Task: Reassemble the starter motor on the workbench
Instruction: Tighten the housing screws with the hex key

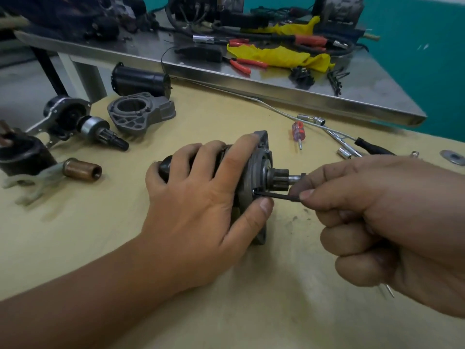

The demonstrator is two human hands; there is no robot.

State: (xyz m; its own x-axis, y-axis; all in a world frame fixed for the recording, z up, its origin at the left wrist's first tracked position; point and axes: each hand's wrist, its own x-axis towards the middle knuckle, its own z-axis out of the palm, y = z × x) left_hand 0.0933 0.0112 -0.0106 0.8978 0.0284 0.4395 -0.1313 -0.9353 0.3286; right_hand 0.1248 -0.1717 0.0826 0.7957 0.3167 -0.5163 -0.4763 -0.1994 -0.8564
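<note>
A dark starter motor (259, 170) lies on its side on the tan workbench (226, 285), its grey end plate and pinion gear (278, 178) facing right. My left hand (201, 195) grips the motor body from above, thumb against the end plate's lower edge. My right hand (387, 217) pinches a thin black hex key (276, 196) between thumb and forefinger. The key's tip sits in a screw on the end plate just below the pinion.
Loose parts lie at the left: a grey nose housing (141, 114), a drive assembly (83, 124), a black cylinder (138, 80), a copper plunger with white fork (75, 171). A small screwdriver (297, 133), sockets and a wire (276, 110) lie behind. A cluttered steel table (276, 79) stands beyond.
</note>
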